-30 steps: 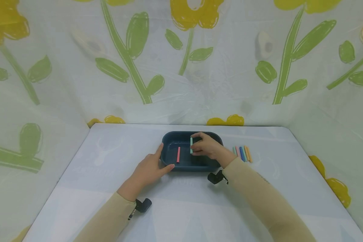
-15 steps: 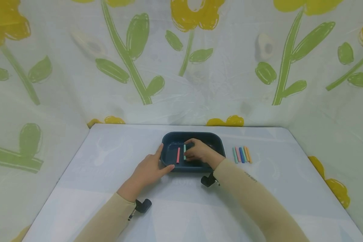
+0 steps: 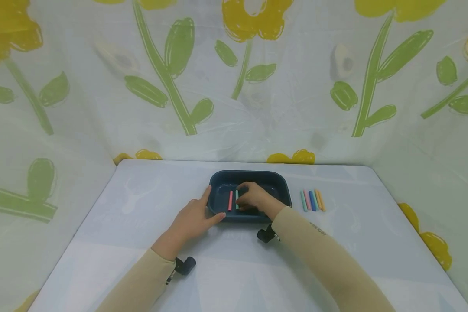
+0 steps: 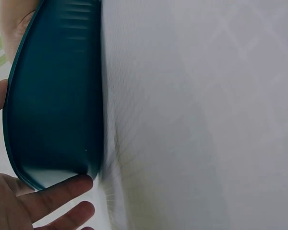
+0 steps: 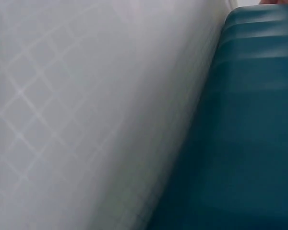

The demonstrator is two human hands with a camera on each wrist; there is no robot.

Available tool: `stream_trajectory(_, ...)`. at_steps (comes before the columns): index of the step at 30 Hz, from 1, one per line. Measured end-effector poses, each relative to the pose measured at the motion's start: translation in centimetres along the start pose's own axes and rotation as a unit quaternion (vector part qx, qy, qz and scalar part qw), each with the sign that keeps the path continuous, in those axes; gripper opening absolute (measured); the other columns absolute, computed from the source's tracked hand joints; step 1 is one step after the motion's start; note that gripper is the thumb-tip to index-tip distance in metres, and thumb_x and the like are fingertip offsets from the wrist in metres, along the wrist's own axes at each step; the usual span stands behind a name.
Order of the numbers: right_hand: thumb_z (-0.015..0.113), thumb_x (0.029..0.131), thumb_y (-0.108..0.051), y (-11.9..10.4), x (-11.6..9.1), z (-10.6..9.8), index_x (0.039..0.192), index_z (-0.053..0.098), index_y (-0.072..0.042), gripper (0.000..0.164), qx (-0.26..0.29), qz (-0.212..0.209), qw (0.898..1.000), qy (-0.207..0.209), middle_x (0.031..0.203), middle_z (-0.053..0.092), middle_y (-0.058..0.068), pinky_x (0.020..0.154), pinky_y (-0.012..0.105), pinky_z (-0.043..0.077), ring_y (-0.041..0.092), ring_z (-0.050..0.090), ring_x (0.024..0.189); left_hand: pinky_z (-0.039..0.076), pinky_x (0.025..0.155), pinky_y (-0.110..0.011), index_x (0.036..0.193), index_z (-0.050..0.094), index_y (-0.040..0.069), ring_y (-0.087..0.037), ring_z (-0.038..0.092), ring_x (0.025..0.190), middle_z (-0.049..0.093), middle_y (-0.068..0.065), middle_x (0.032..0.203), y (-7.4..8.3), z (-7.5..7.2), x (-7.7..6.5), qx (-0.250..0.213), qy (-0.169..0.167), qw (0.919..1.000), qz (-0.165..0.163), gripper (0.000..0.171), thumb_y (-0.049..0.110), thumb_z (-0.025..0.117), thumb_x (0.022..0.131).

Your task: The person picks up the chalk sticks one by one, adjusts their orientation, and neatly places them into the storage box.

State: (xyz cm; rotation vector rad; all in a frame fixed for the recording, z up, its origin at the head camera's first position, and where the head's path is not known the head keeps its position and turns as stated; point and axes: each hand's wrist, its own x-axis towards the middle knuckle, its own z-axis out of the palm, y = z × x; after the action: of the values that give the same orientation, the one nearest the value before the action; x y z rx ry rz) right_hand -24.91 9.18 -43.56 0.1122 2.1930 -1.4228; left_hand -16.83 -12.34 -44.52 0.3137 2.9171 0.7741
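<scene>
A dark blue-green tray [image 3: 253,219] with raised sides stands toward the back of the table. Inside it lies a pink-red chalk stick [image 3: 230,200]. Just right of that, my right hand [image 3: 255,198] reaches over the front rim and pinches a light green chalk stick [image 3: 237,199] low in the tray, nearly parallel to the red one. My left hand [image 3: 191,218] rests against the tray's left front corner, thumb spread along the front. In the left wrist view its fingers [image 4: 62,194] touch the outside wall. The right wrist view shows only the tray's outer wall [image 5: 245,134].
On the table [image 3: 226,273] right of the tray, several chalk sticks [image 3: 313,200] in green, pink, blue and orange lie side by side. Behind the table hangs a white flower-printed sheet [image 3: 288,108].
My right hand has moved left and lower in the tray with the green chalk stick, bringing it beside the red one. The left hand and tray stay in place.
</scene>
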Motion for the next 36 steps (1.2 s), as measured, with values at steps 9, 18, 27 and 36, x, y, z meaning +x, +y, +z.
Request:
stream_trajectory(9,0.074,0.086,0.002,-0.1,0.0,0.3,0.140,0.053,-0.007,0.059,-0.027,0.000,0.999,0.018,0.099,0.068,0.017,0.068,0.031,0.058,0.023,0.071,0.078,0.050,0.089,-0.047,0.161,0.015,0.008,-0.028,0.059,0.107,0.064,-0.017,0.124,0.1,-0.1,0.0,0.001,-0.001,1.0000,-0.002,0.102,0.066,0.060,0.090)
stream_trajectory(18,0.074,0.086,0.002,-0.1,-0.4,0.2,0.140,0.053,-0.006,0.059,-0.038,-0.010,0.999,0.015,0.095,0.069,0.015,0.069,0.031,0.058,0.021,0.072,0.076,0.049,0.085,-0.045,0.161,0.015,0.009,-0.027,0.059,0.103,0.064,-0.018,0.123,0.2,-0.1,0.0,0.004,0.000,1.0000,-0.001,0.102,0.066,0.059,0.090)
stream_trajectory(27,0.075,0.087,-0.002,-0.1,-0.6,0.0,0.141,0.053,-0.008,0.058,-0.038,-0.006,0.999,0.011,0.100,0.069,0.014,0.070,0.031,0.058,0.020,0.072,0.076,0.049,0.080,-0.043,0.161,0.015,0.007,-0.025,0.057,0.097,0.065,-0.014,0.112,0.2,-0.1,0.0,0.009,0.005,0.9999,0.005,0.101,0.066,0.060,0.090)
stream_trajectory(36,0.071,0.089,-0.002,-0.5,-1.3,-1.4,0.138,0.055,-0.006,0.052,-0.009,-0.034,0.999,-0.005,0.102,0.070,0.015,0.075,0.036,0.059,0.023,0.071,0.081,0.048,0.093,-0.050,0.161,0.014,0.008,-0.033,0.058,0.114,0.063,-0.019,0.127,0.3,-0.2,-0.2,0.002,0.000,1.0000,0.000,0.101,0.066,0.058,0.091)
